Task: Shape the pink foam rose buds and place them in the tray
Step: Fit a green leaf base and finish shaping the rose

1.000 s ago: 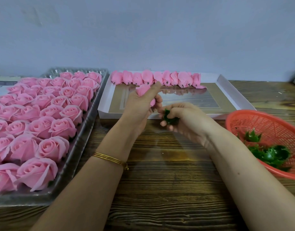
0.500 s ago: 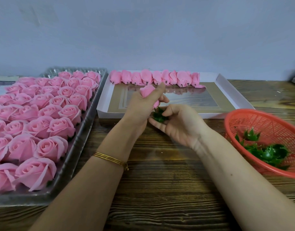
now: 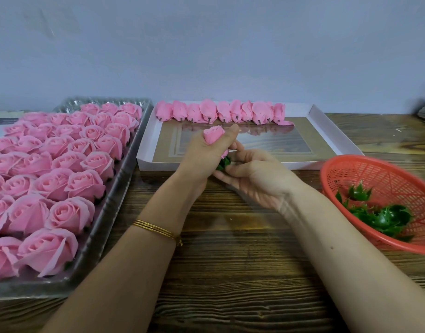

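My left hand (image 3: pixel 201 156) grips a pink foam rose bud (image 3: pixel 213 133) upright, its top poking out above the fist. Under it my right hand (image 3: pixel 251 175), palm up, pinches a green plastic calyx (image 3: pixel 224 162) against the bud's base. Both hands hover over the front edge of the white tray (image 3: pixel 323 127). A row of several shaped pink buds (image 3: pixel 221 114) lies along the tray's back wall.
A clear plastic tray (image 3: pixel 125 169) on the left is packed with several open pink roses (image 3: pixel 62 164). A red mesh basket (image 3: pixel 384 179) with several green calyxes (image 3: pixel 379 215) sits at the right. The table (image 3: pixel 230 272) is dark wood; a grey wall stands behind.
My right hand turned palm up and brought the green calyx up to the bud's base. The left hand stayed in place holding the bud.
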A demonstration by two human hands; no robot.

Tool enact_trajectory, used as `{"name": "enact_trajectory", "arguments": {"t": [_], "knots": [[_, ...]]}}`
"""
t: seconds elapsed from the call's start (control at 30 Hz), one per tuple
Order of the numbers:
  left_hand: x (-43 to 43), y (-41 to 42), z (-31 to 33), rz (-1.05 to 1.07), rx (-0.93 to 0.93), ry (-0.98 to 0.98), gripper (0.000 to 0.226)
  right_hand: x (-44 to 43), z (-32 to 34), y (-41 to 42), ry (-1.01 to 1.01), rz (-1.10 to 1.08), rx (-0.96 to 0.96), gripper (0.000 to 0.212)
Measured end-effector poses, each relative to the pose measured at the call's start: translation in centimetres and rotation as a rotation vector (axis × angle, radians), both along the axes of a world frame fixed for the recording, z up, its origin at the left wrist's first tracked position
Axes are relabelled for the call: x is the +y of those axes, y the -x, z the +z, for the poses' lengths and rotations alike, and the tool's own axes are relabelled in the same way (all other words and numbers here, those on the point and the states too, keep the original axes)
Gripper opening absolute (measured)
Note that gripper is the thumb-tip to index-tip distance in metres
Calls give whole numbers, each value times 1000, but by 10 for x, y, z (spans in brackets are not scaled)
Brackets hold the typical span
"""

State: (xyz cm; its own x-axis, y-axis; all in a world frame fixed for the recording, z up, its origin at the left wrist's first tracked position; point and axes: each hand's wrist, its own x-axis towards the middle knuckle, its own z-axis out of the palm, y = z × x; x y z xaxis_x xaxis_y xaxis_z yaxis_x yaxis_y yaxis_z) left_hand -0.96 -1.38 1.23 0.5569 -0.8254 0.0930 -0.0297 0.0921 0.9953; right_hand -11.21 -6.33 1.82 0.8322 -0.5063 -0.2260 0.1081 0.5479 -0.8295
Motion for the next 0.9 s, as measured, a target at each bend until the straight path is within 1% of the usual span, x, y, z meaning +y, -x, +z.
{"name": "enact_trajectory", "arguments": {"t": [0.13,0.2,0.3,0.4,0.53,0.77,0.9], "knots": [[1,0,1,-22,38,9,42,-2,-3,1,76,-5,39,32],[2,0,2,-25,49,10,41,-2,-4,2,122,-16,52,32],[3,0,4,-18,58,6,40,-2,-5,2,121,-57,9,39],[4,0,5,-18,83,-3,35,-2,-5,3,138,-88,-11,30],[3,0,5,-12,96,-12,37,0,-5,4,121,-112,-36,25],[3,-1,4,-30,109,-1,40,-3,-6,5,38,-106,-57,26],[2,-1,3,-36,106,-2,38,-6,-9,5,21,-117,-50,24]]}}
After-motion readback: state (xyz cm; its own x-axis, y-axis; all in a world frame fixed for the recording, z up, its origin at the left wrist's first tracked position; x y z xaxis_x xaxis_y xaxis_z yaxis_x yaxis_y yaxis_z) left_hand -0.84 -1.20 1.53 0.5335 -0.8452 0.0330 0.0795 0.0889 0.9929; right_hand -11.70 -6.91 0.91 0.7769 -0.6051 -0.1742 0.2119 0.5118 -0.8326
